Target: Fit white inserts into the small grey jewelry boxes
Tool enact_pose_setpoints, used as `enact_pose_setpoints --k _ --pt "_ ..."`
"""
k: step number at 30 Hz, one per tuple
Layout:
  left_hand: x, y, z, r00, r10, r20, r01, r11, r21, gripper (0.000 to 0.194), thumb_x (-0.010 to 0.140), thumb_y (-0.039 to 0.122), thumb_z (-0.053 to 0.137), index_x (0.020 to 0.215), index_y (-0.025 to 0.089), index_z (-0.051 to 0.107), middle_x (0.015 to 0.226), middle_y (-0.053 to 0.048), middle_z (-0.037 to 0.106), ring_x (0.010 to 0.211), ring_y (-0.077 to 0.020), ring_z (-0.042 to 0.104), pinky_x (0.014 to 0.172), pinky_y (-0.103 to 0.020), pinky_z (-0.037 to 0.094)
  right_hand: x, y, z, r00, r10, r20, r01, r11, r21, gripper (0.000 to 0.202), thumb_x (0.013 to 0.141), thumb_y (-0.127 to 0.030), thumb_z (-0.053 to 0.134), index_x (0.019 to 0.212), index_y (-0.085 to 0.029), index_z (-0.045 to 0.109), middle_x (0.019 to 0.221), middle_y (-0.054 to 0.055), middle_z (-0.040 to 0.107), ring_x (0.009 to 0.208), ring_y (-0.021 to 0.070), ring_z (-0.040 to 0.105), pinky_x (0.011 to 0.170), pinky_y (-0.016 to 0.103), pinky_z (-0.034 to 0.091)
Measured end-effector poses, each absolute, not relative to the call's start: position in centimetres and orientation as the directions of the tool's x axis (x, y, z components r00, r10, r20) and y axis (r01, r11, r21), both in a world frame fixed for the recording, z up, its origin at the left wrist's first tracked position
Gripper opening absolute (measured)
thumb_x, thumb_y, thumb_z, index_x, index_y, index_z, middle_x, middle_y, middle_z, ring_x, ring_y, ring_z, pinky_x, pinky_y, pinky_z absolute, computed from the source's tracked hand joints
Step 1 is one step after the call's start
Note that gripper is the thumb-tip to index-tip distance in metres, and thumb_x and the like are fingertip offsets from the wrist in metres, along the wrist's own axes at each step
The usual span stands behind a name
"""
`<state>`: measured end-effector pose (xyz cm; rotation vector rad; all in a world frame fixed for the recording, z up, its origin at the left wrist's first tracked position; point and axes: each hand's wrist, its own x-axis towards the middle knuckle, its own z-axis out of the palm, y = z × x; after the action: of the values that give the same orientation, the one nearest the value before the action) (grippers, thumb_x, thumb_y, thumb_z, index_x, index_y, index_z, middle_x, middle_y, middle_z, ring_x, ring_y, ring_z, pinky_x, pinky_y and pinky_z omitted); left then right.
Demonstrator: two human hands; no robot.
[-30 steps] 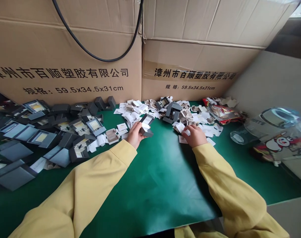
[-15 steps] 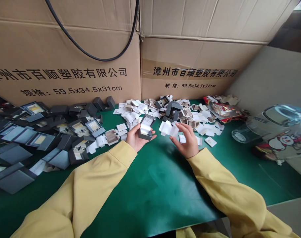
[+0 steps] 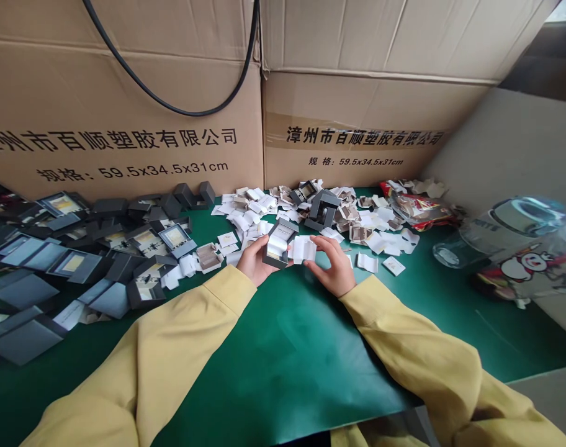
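My left hand (image 3: 256, 261) is closed around a small dark grey jewellery box (image 3: 278, 256), its lid raised and a white lining showing inside. Between the thumb and fingers of my right hand (image 3: 332, 267) is a white folded insert (image 3: 304, 249), just right of the box. Whether the insert touches the box I cannot tell. Beyond both hands lies a loose heap of white and beige inserts (image 3: 248, 214), with another dark box (image 3: 323, 210) standing open among them.
Many dark boxes (image 3: 26, 335) crowd the left of the green table (image 3: 274, 354). Large cartons (image 3: 125, 93) wall off the back, a black cable (image 3: 194, 113) hanging before them. At right are a red wrapper (image 3: 417, 208) and a clear plastic cup (image 3: 511, 230).
My right hand has picked up a white insert from the heap and moved left with it, close to the box. My left hand keeps its hold on the box.
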<state>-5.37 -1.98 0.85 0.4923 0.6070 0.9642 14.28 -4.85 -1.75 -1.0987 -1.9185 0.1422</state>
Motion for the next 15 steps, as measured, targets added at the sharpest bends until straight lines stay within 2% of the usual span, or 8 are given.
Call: enact_pose_setpoints --k 7,15 --pt "-5.4 -1.6 0.8 0.369 0.895 -0.251 -0.639 0.440 0.631 0.029 0.080 0.031 0.046 0.100 0.015 0.059 0.083 -0.008 0.067 0.085 -0.0212 0.062 0.077 -0.038 0.048 13.1 -2.9 -2.1 -0.274 0.730 0.626 0.558 0.651 -0.514 0.043 0.080 -0.036 0.054 0.121 -0.026 0.044 0.117 0.007 0.055 0.105 0.0214 0.051 0.082 0.039 0.053" --pt "-5.5 -1.4 0.3 0.369 0.897 -0.241 -0.607 0.430 0.668 0.031 0.081 0.032 0.047 0.103 0.015 0.059 0.087 -0.009 0.067 0.088 -0.0221 0.062 0.078 -0.039 0.049 13.2 -2.5 -2.3 -0.271 0.751 0.602 0.515 0.641 -0.569 0.046 0.077 -0.041 0.058 0.120 -0.027 0.046 0.114 0.006 0.057 0.100 0.0208 0.054 0.079 0.037 0.055"
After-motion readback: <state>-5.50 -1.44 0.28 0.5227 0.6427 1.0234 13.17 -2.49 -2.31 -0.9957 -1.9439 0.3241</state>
